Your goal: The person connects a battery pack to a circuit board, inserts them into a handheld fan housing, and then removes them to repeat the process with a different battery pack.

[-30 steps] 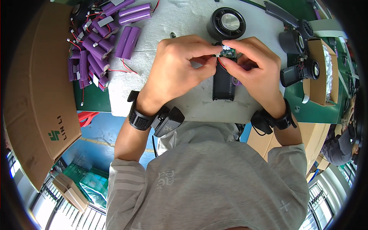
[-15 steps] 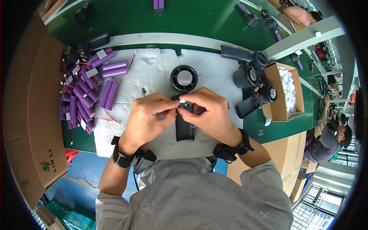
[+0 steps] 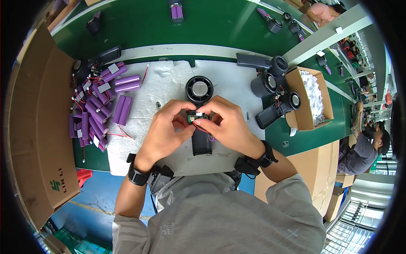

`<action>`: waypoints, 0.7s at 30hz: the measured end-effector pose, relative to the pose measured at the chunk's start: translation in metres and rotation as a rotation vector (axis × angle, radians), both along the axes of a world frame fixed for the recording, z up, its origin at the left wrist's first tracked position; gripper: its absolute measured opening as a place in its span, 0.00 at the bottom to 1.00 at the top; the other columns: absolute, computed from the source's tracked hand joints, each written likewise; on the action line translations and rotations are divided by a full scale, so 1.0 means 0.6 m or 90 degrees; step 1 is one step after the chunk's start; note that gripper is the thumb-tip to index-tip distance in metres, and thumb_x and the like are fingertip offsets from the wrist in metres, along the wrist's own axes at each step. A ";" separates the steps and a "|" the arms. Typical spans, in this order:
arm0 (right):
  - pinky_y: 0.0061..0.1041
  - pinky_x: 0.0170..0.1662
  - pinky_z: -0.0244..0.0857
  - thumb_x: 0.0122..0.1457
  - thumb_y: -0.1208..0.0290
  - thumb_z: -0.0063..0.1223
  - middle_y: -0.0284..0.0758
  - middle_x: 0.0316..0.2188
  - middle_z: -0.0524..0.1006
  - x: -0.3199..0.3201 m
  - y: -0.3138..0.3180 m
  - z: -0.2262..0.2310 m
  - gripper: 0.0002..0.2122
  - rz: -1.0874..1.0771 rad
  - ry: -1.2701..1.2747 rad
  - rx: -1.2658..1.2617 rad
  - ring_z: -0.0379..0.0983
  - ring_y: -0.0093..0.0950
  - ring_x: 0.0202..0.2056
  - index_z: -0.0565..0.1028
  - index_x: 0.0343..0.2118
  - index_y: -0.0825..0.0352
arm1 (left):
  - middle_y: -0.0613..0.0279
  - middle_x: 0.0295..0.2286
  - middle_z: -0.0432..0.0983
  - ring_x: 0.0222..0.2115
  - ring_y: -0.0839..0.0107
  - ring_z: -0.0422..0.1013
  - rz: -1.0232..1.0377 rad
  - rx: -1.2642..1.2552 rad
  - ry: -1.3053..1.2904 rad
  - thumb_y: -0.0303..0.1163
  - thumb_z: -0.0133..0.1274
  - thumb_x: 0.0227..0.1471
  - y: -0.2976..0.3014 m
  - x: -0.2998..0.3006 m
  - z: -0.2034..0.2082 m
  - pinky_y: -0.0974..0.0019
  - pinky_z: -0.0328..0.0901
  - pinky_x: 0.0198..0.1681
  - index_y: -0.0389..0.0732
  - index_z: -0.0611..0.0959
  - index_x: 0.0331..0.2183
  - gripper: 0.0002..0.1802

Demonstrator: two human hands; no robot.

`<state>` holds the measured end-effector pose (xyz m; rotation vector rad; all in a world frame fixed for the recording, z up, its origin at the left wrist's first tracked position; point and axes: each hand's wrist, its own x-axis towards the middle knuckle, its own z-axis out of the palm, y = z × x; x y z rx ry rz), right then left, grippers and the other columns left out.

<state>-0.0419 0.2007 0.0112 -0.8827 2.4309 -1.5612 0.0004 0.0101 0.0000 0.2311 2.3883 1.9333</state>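
In front of me on the white foam sheet (image 3: 139, 146) lies a black handheld fan (image 3: 202, 146), its round head with a silver centre pointing away from me. Over its body, my left hand (image 3: 165, 123) pinches a small green circuit board (image 3: 191, 118) by its left side. My right hand (image 3: 230, 120) is closed at the board's right side, with its fingertips at a white connector (image 3: 199, 114). Red wire (image 3: 201, 128) runs below the right fingertips. A bit of purple battery shows under the right hand, mostly hidden.
Several purple battery packs (image 3: 95, 106) with wires are heaped on the left, by a tall cardboard box (image 3: 42, 122). More black fans (image 3: 266, 116) lie on the right, next to a carton of white pieces (image 3: 312, 99). A co-worker (image 3: 366, 148) sits far right.
The board has tilted and shows more between my fingers, and red wire has come into view below it. My left hand has shifted slightly. The whole view has moved a little.
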 end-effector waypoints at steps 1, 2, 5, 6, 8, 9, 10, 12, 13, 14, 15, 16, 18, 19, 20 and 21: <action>0.17 0.24 0.66 0.52 0.80 0.62 0.35 0.31 0.75 0.000 0.001 0.000 0.07 -0.002 -0.003 0.000 0.74 0.20 0.23 0.76 0.33 0.71 | 0.58 0.34 0.75 0.28 0.73 0.76 -0.002 0.000 -0.003 0.16 0.58 0.43 0.000 0.000 0.000 0.70 0.73 0.35 0.37 0.77 0.45 0.23; 0.17 0.24 0.66 0.52 0.80 0.62 0.35 0.31 0.75 0.000 0.001 0.000 0.07 0.003 -0.001 0.004 0.74 0.20 0.24 0.76 0.33 0.71 | 0.58 0.34 0.75 0.27 0.72 0.76 -0.008 0.003 -0.012 0.16 0.58 0.43 0.000 0.000 0.000 0.69 0.72 0.35 0.37 0.77 0.45 0.23; 0.17 0.25 0.66 0.52 0.81 0.61 0.35 0.30 0.74 -0.002 0.001 -0.002 0.07 0.020 -0.015 0.005 0.73 0.20 0.25 0.76 0.33 0.71 | 0.57 0.33 0.76 0.27 0.71 0.76 -0.013 0.003 -0.047 0.17 0.57 0.43 -0.002 0.002 -0.001 0.68 0.72 0.34 0.37 0.77 0.45 0.23; 0.18 0.26 0.66 0.51 0.82 0.60 0.35 0.30 0.74 -0.002 0.000 -0.001 0.07 0.019 0.000 0.002 0.73 0.20 0.25 0.76 0.33 0.71 | 0.57 0.31 0.76 0.27 0.70 0.75 -0.017 0.000 -0.040 0.17 0.57 0.43 -0.001 0.002 -0.001 0.67 0.72 0.34 0.38 0.77 0.44 0.23; 0.18 0.26 0.66 0.51 0.83 0.60 0.35 0.30 0.74 -0.003 0.003 0.001 0.06 0.017 0.026 -0.004 0.73 0.20 0.25 0.76 0.33 0.71 | 0.56 0.29 0.76 0.26 0.68 0.75 -0.023 -0.006 -0.028 0.18 0.56 0.43 0.003 0.001 -0.003 0.66 0.71 0.33 0.38 0.77 0.44 0.22; 0.18 0.26 0.66 0.51 0.83 0.60 0.35 0.30 0.74 -0.003 0.003 0.002 0.06 0.022 0.008 -0.012 0.73 0.20 0.25 0.76 0.33 0.71 | 0.56 0.29 0.76 0.26 0.68 0.75 -0.018 -0.013 -0.046 0.18 0.56 0.43 0.004 0.000 -0.002 0.66 0.71 0.33 0.38 0.77 0.44 0.22; 0.18 0.26 0.65 0.51 0.83 0.59 0.35 0.31 0.74 -0.004 0.006 0.003 0.07 0.013 0.011 0.000 0.73 0.20 0.25 0.77 0.33 0.71 | 0.56 0.28 0.76 0.26 0.67 0.75 -0.019 -0.011 -0.032 0.18 0.56 0.43 0.007 -0.002 0.000 0.65 0.71 0.32 0.38 0.77 0.44 0.22; 0.18 0.26 0.65 0.51 0.84 0.59 0.35 0.31 0.75 -0.004 0.009 0.007 0.07 0.013 0.005 0.009 0.73 0.20 0.25 0.77 0.33 0.71 | 0.55 0.25 0.75 0.25 0.66 0.75 -0.016 -0.002 0.004 0.18 0.55 0.42 0.013 -0.005 0.004 0.64 0.70 0.31 0.39 0.77 0.44 0.22; 0.18 0.26 0.65 0.50 0.84 0.59 0.35 0.31 0.75 -0.003 0.009 0.010 0.07 0.019 0.014 0.023 0.73 0.20 0.25 0.78 0.34 0.71 | 0.55 0.25 0.75 0.25 0.66 0.75 -0.010 -0.007 -0.008 0.18 0.55 0.42 0.011 -0.001 0.004 0.64 0.70 0.31 0.39 0.77 0.44 0.22; 0.18 0.26 0.66 0.50 0.84 0.59 0.35 0.31 0.75 -0.005 0.011 0.011 0.07 0.023 0.027 0.042 0.72 0.20 0.25 0.78 0.34 0.71 | 0.55 0.25 0.75 0.24 0.65 0.75 -0.003 -0.016 -0.004 0.18 0.55 0.42 0.012 -0.001 0.002 0.64 0.70 0.31 0.39 0.77 0.43 0.22; 0.18 0.27 0.66 0.50 0.84 0.60 0.35 0.31 0.75 -0.006 0.012 0.010 0.08 0.028 0.041 0.061 0.72 0.20 0.25 0.78 0.34 0.71 | 0.55 0.24 0.75 0.23 0.65 0.74 0.004 -0.026 0.002 0.18 0.55 0.41 0.013 -0.001 0.000 0.63 0.69 0.30 0.39 0.77 0.43 0.22; 0.18 0.27 0.66 0.50 0.84 0.60 0.35 0.31 0.75 -0.006 0.011 0.008 0.08 0.032 0.034 0.062 0.72 0.20 0.25 0.78 0.34 0.71 | 0.55 0.24 0.75 0.23 0.64 0.74 0.011 -0.035 0.009 0.18 0.55 0.41 0.014 -0.001 -0.001 0.63 0.69 0.29 0.39 0.77 0.42 0.21; 0.18 0.26 0.67 0.49 0.84 0.61 0.34 0.31 0.75 -0.006 0.008 0.003 0.08 0.023 0.115 0.084 0.73 0.20 0.26 0.78 0.34 0.71 | 0.58 0.23 0.75 0.23 0.67 0.74 0.019 -0.055 -0.003 0.18 0.55 0.42 0.014 0.001 0.002 0.65 0.69 0.29 0.40 0.76 0.43 0.22; 0.18 0.26 0.67 0.48 0.84 0.62 0.34 0.32 0.75 -0.003 0.007 0.002 0.09 0.014 0.157 0.097 0.73 0.19 0.26 0.78 0.34 0.71 | 0.60 0.22 0.75 0.22 0.71 0.73 0.018 -0.075 -0.006 0.18 0.55 0.42 0.014 0.002 0.004 0.68 0.68 0.28 0.41 0.76 0.43 0.22; 0.18 0.26 0.67 0.48 0.84 0.62 0.34 0.32 0.75 0.000 0.006 0.002 0.09 0.015 0.153 0.099 0.73 0.19 0.26 0.78 0.34 0.71 | 0.63 0.22 0.75 0.22 0.74 0.73 0.017 -0.095 -0.009 0.18 0.55 0.43 0.015 0.003 0.005 0.70 0.68 0.28 0.41 0.75 0.44 0.22; 0.17 0.26 0.67 0.48 0.84 0.62 0.34 0.31 0.76 0.004 0.004 0.001 0.09 -0.002 0.157 0.099 0.73 0.19 0.26 0.78 0.34 0.71 | 0.63 0.22 0.75 0.22 0.74 0.73 0.018 -0.092 -0.013 0.18 0.55 0.43 0.016 0.003 0.004 0.70 0.68 0.28 0.41 0.75 0.44 0.22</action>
